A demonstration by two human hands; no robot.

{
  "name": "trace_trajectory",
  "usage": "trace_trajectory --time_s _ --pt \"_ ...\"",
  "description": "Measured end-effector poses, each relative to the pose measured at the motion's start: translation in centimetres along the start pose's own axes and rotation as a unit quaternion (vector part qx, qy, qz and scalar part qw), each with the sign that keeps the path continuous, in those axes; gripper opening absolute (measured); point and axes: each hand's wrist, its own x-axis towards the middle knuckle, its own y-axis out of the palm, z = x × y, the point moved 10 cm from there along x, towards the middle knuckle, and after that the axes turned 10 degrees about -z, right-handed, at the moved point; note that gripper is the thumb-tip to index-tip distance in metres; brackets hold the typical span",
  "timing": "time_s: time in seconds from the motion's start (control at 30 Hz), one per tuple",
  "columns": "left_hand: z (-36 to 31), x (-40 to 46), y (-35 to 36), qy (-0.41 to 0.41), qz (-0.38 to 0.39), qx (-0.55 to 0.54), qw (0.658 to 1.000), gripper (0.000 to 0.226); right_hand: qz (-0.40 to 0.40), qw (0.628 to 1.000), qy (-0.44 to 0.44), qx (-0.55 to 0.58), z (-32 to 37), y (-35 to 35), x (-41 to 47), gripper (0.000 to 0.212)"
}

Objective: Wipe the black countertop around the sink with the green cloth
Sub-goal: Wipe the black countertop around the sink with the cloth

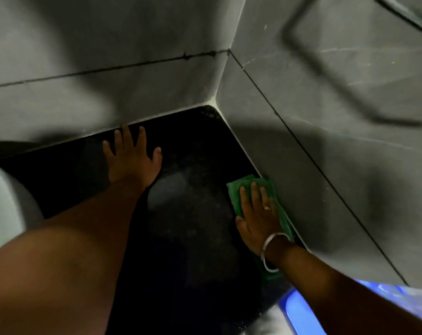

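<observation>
The black countertop [193, 151] runs into a corner between two grey tiled walls. A folded green cloth [243, 187] lies flat on it against the right wall. My right hand [258, 218] presses down on the cloth with fingers spread; a ring and a metal bangle show on it. My left hand [130, 158] rests flat and open on the bare counter near the back wall, fingers apart, holding nothing. Part of the cloth is hidden under my right palm and wrist.
The white rim of the sink [4, 201] shows at the left edge. A blue plastic object [299, 310] sits at the bottom right by the counter's end. Grey tiled walls [325, 153] close the counter at the back and right.
</observation>
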Motion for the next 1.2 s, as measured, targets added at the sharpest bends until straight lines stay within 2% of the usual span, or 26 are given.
trace_trajectory --time_s 0.2,0.3,0.43,0.53,0.63,0.73,0.87,1.1,1.2 --pt "0.2 0.3 0.4 0.011 -0.021 0.004 1.0 0.075 -0.014 0.999 -0.032 -0.026 2.5 -1.0 13.5 0.076" --pt "0.2 0.0 0.2 0.017 -0.055 0.01 0.998 0.071 -0.026 0.997 -0.055 -0.04 4.2 -1.3 17.0 0.075" --pt "0.3 -0.4 -0.3 0.026 -0.037 0.01 0.999 0.07 -0.069 0.994 -0.073 -0.039 2.7 -1.5 11.5 0.071" --pt "-0.2 -3.4 -0.7 0.014 -0.006 0.001 1.0 0.069 -0.047 0.997 -0.061 -0.015 -0.8 -0.4 2.1 0.072" --pt "-2.3 -9.5 -2.6 -0.015 -0.039 -0.043 0.998 0.067 -0.011 0.999 -0.048 -0.013 -4.7 0.1 -6.8 0.075" --pt "-2.4 -14.9 -2.7 -0.027 -0.041 -0.047 0.998 0.068 0.032 0.998 -0.044 -0.024 -5.6 1.5 -9.2 0.075" --pt "-0.4 -19.7 -3.5 -0.037 -0.066 0.013 0.997 0.068 0.023 0.999 -0.017 -0.027 -5.0 1.3 -7.1 0.08" --pt "1.2 -19.2 -1.6 -0.065 -0.072 0.033 0.995 0.074 -0.008 1.0 -0.027 0.001 0.1 0.3 6.5 0.076" --pt "1.2 -19.4 -1.7 -0.063 -0.069 0.032 0.995 0.074 -0.02 0.998 -0.057 -0.014 0.2 -0.2 5.3 0.073"
